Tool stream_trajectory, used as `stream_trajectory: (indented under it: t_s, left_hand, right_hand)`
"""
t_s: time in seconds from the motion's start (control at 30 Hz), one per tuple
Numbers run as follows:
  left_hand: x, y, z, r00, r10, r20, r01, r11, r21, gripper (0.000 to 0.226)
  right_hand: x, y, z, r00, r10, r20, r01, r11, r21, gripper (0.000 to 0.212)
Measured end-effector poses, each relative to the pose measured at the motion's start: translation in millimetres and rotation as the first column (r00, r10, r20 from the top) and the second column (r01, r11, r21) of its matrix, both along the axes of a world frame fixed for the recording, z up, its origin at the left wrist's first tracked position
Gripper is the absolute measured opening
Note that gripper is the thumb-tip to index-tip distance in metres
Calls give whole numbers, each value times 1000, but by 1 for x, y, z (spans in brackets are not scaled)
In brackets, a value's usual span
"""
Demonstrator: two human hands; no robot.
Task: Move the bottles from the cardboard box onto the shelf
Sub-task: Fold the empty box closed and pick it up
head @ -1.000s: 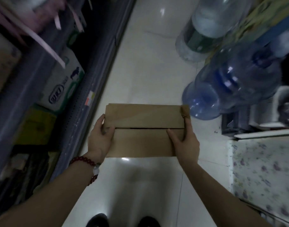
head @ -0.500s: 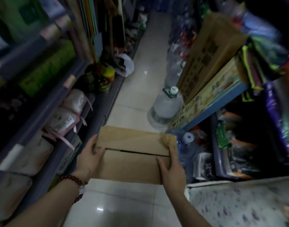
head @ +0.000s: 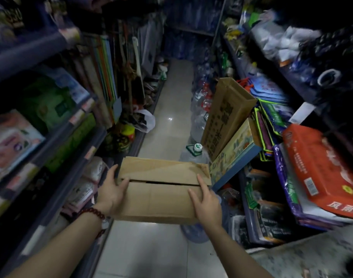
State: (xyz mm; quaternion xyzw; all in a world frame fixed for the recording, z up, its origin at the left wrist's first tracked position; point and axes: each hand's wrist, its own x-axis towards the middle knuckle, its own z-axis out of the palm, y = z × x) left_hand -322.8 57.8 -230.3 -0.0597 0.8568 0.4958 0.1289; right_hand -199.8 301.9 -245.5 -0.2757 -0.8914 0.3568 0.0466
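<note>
cardboard box — both hands clasp its side edges | floor bare between shelves

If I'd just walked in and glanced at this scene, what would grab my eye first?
First, the closed cardboard box carried at the centre, the left hand and right hand gripping its two ends above the pale tiled floor. Next, the bright red package jutting from the crowded shelves on the right. A tall brown carton leans there too, with a green-capped water jug at its foot.

one closed cardboard box, two hands
</note>
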Motion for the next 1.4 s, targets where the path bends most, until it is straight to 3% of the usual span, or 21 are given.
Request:
stream_trajectory:
  t_s: [0.3,0.73,0.93,1.17,1.4]
  left_hand:
    - [-130,29,4,998,-23,65,21,999,28,60]
    - [-332,111,-10,983,-84,163,95,994,-61,61]
    - [-414,145,-62,973,3,231,37,985,-170,60]
    - [-496,183,-146,957,13,290,44,980,-192,59]
    - [-550,197,-275,956,27,293,20,987,-158,53]
  right_hand:
    - [-127,27,-2,998,-55,39,52,995,80,55]
    - [-307,91,-24,992,-100,72,99,995,13,56]
    - [-399,129,-74,991,-56,120,68,993,-93,58]
    - [-487,164,-149,975,-62,214,77,995,-61,58]
    - [-538,167,-278,975,-116,190,148,975,-165,57]
